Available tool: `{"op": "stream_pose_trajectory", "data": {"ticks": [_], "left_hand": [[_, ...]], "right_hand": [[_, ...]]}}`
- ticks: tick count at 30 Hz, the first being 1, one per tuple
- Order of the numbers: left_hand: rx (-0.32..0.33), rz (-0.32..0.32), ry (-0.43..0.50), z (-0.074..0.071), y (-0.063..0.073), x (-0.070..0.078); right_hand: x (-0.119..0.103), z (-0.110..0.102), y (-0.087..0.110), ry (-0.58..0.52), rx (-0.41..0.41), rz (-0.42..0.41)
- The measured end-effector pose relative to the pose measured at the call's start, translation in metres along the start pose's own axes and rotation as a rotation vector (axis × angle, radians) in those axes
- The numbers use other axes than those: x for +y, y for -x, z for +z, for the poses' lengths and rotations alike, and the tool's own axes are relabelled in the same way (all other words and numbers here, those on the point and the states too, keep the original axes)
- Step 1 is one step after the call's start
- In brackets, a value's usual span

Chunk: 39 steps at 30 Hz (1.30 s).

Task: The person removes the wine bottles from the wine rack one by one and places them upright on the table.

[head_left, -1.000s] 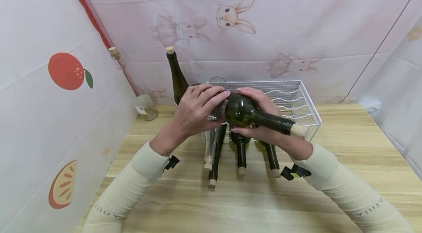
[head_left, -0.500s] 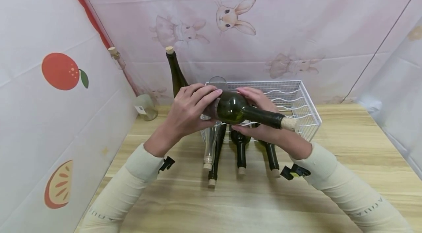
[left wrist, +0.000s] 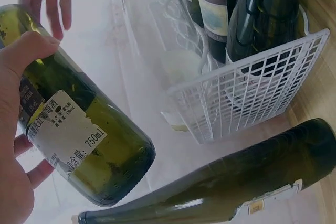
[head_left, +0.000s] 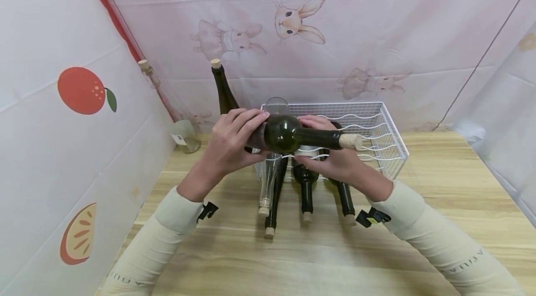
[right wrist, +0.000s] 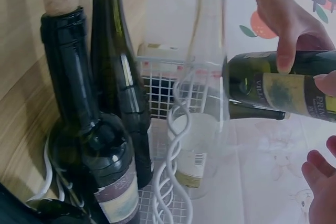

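My left hand (head_left: 232, 142) grips the label end of a dark green wine bottle (head_left: 282, 135), held sideways above a white wire basket (head_left: 395, 140). A cork (head_left: 351, 141) closes its neck, which points right. The 750 ml label (left wrist: 68, 129) shows in the left wrist view. By the bottle's shoulder, my right hand (head_left: 341, 163) has thumb and fingers spread apart, partly hidden behind the neck. Its fingers (left wrist: 65, 9) hang loosely near the bottle in the left wrist view. Lying in the basket are a clear bottle (head_left: 266, 191) and several dark ones, including a wine bottle (head_left: 307, 196).
Left of the basket stands a tall green corked bottle (head_left: 226, 93). A clear corked bottle (head_left: 188, 140) is in the far left corner. Wavy wire dividers (head_left: 360, 126) cross the basket. Printed curtains (head_left: 360, 30) close off the back and sides of the wooden table (head_left: 301, 263).
My left hand has drawn the wine bottle to the left, and its neck has swung closer to level. The right hand has shifted only slightly, so the bottle's shoulder now sits left of its palm.
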<state>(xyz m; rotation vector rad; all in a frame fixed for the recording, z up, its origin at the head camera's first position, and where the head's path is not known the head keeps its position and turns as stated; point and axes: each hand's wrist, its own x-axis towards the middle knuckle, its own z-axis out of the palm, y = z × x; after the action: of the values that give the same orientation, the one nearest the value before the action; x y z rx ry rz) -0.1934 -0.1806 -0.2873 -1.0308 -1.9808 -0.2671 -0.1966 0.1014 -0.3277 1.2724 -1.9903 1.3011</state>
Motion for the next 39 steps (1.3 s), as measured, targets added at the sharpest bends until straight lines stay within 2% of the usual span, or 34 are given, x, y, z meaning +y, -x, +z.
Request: {"op": "stream_pose_trajectory", "data": {"ticks": [5,9,14,24,27,33,39], "left_hand": [[-0.005,-0.047,0.006,-0.002,0.006,-0.007],[0.007,-0.073,0.007,-0.005,0.011,-0.012],[0.008,-0.110,0.013,-0.006,0.019,-0.018],[0.016,-0.238,0.103,-0.006,0.040,-0.028],[0.026,-0.287,0.139,-0.007,0.046,-0.031],[0.053,-0.392,0.204,-0.008,0.060,-0.036],[0.062,-0.542,0.266,-0.009,0.073,-0.042]], "right_hand": [[0.003,0.004,0.002,0.083,-0.025,-0.024],[0.007,0.006,0.001,0.209,-0.037,-0.092],[0.014,0.009,0.001,0.352,-0.007,-0.180],[0.022,0.017,-0.005,0.387,-0.132,-0.307],[0.023,0.021,-0.006,0.417,-0.164,-0.318],[0.026,0.029,-0.006,0.461,-0.214,-0.286],[0.029,0.037,-0.006,0.503,-0.282,-0.276]]}}
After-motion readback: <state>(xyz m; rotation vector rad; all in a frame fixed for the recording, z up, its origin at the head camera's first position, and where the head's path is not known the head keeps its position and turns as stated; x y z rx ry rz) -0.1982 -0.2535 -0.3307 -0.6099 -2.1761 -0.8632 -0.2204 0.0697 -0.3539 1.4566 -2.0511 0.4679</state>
